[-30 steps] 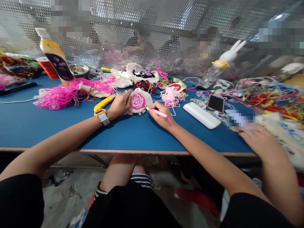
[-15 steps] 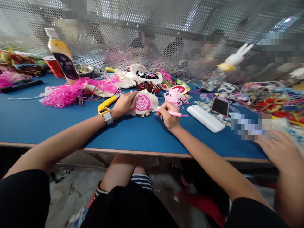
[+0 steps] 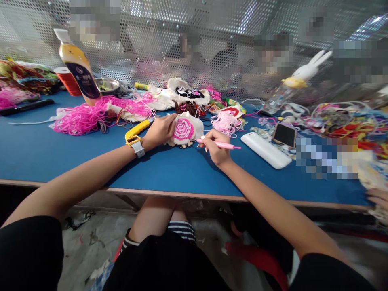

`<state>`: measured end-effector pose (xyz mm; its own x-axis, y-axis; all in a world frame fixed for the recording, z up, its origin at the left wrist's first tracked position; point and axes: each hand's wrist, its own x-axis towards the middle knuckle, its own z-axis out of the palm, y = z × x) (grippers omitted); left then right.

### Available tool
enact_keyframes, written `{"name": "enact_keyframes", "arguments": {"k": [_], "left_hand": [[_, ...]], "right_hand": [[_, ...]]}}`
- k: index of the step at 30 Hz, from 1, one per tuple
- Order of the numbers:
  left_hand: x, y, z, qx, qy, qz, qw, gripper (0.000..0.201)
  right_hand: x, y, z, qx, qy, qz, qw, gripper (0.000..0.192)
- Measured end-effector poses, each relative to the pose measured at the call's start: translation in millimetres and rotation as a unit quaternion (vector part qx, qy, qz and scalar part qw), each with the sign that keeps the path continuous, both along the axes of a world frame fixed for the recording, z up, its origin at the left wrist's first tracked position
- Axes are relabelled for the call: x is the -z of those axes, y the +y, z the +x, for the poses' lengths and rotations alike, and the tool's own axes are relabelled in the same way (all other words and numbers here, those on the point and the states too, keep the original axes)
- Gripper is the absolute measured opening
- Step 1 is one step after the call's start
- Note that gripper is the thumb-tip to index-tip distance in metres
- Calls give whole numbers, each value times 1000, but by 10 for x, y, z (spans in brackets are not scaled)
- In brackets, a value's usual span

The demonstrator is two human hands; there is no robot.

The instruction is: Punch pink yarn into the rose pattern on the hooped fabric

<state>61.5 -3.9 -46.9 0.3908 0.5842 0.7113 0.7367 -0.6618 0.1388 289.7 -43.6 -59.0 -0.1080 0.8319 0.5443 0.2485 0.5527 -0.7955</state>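
Observation:
My left hand (image 3: 160, 130) grips the left edge of a white cloth piece with a pink rose pattern (image 3: 185, 130), propped on the blue table (image 3: 45, 149). My right hand (image 3: 214, 146) holds a pink pen-like tool (image 3: 218, 144) lying sideways, its tip pointing right, just to the right of the cloth and apart from it. A yellow-and-grey watch sits on my left wrist.
A pile of pink yarn (image 3: 91, 115), an orange drink bottle (image 3: 78, 68), a yellow cutter (image 3: 138, 129), more stitched pieces, a white case (image 3: 266, 150), a phone (image 3: 284, 134) and tangled coloured threads lie around. Another person's hand (image 3: 378, 198) shows at far right. A perforated metal screen stands behind.
My right hand pulled the pink tool away from the rose cloth and turned it sideways. The other person's hand at right slid toward the frame edge.

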Motion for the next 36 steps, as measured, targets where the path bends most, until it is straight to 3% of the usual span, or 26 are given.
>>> {"name": "enact_keyframes", "arguments": {"k": [7, 11, 16, 21, 25, 36], "left_hand": [[0, -3, -1, 5, -8, -4, 1000, 25], [-10, -13, 6, 8, -8, -6, 1000, 26], [-24, -22, 19, 16, 1, 2, 1000, 25], [-17, -8, 11, 6, 11, 17, 1000, 28], [-15, -2, 2, 7, 6, 13, 1000, 27], [-39, -32, 7, 9, 10, -6, 1000, 26]], "right_hand": [[17, -3, 1, 2, -32, 12, 999, 27], [-3, -36, -31, 11, -99, 15, 995, 26], [-11, -59, -93, -47, -173, 93, 979, 13], [-26, -99, -63, 12, -127, 132, 983, 25], [-24, -125, -26, 0, -81, 161, 984, 27], [-11, -102, -28, 17, -102, 126, 987, 27]]}}
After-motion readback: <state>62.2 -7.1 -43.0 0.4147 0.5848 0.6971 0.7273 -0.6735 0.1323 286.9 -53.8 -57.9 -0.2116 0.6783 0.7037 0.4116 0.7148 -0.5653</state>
